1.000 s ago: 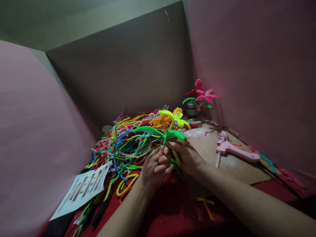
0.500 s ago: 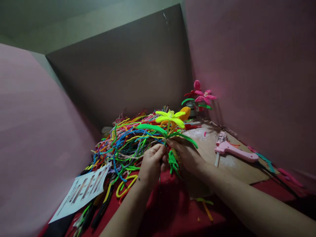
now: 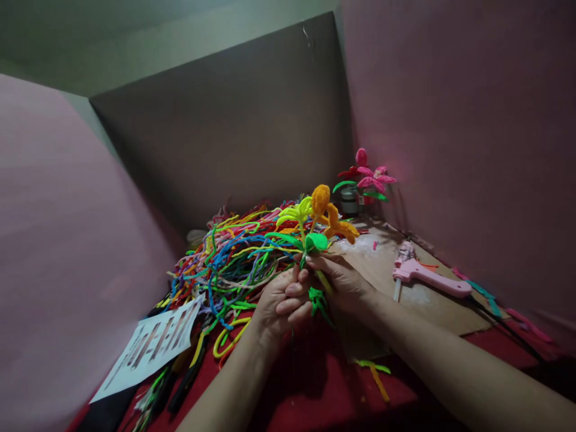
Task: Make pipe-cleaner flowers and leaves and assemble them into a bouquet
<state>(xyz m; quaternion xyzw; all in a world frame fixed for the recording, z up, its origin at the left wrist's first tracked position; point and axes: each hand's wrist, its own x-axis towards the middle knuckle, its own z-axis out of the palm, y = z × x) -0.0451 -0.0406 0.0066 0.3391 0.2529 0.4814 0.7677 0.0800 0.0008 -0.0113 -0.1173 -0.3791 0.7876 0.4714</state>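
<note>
My left hand [image 3: 282,306] and my right hand [image 3: 345,279] meet in front of me around the stem of a pipe-cleaner flower [image 3: 316,242]. Above the fingers rise a yellow-green bloom, an orange bud and an orange bloom, with green leaves below them. The right thumb and fingers pinch the stem just under the leaves. Curled left fingers close at the same stem, its thumb and forefinger near the right fingertips. A bunch of green pipe-cleaner ends [image 3: 318,300] hangs below the right hand; what it joins is hidden.
A large heap of coloured pipe cleaners [image 3: 243,252] lies behind my hands. At right, a pink glue gun [image 3: 432,280] rests on cardboard [image 3: 454,321]. Pink pipe-cleaner flowers [image 3: 377,179] stand at the back. A printed sheet [image 3: 146,348] lies left on the red cloth [image 3: 315,396].
The pipe-cleaner flower has turned: the yellow bloom faces left and the orange bud and bloom now show in front. My left fingers have rolled so that their fingertips show.
</note>
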